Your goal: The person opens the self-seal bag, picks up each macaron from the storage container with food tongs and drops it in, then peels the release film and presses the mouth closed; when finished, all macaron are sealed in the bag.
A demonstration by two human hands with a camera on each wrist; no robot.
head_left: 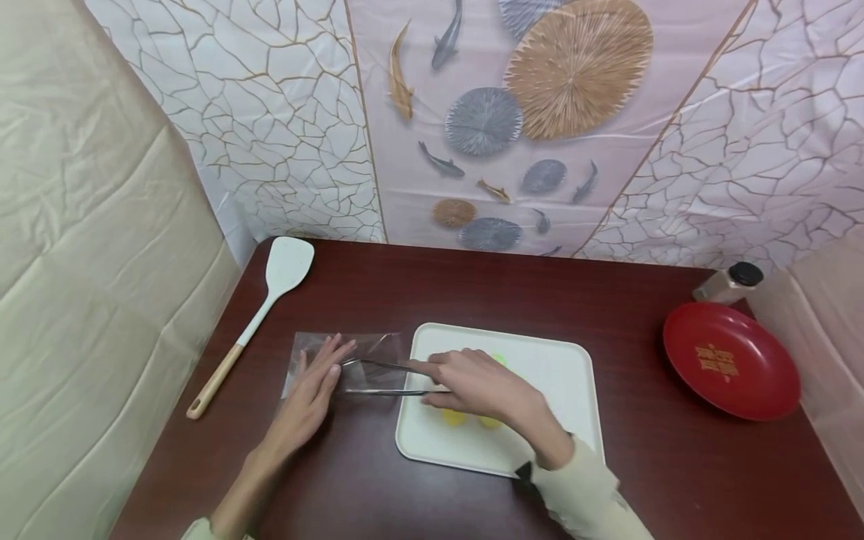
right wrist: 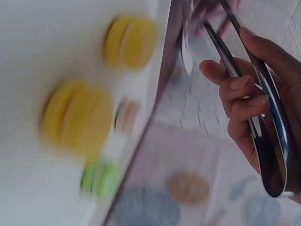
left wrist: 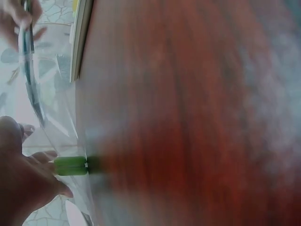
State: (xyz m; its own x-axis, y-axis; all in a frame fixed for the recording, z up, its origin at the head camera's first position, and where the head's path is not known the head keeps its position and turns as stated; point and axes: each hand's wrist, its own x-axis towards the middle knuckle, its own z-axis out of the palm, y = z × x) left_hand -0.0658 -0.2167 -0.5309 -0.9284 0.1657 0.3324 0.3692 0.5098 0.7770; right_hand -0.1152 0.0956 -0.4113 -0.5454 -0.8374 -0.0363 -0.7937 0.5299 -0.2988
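Note:
My right hand (head_left: pixel 475 382) grips metal tongs (right wrist: pixel 263 125), whose tips reach left toward a clear plastic bag (head_left: pixel 378 346). My left hand (head_left: pixel 313 382) lies over that bag with its fingers stretched out. In the left wrist view, a green macaron (left wrist: pixel 71 165) stands on edge at the bag, close to the left fingers (left wrist: pixel 43 157); the head view hides it under the hand. Below my right hand is a white tray (head_left: pixel 567 390) holding yellow macarons (right wrist: pixel 131 42), a green macaron (right wrist: pixel 100 179) and a pale pinkish macaron (right wrist: pixel 127 115), blurred in the right wrist view.
A white spatula (head_left: pixel 286 266) with a wooden handle lies at the left. On the right, a red plate (head_left: pixel 756 360) with gold lettering leans near a jar (head_left: pixel 722 285) with a black lid. Patterned cloth (head_left: pixel 297 150) hangs behind the dark table (head_left: pixel 358 289).

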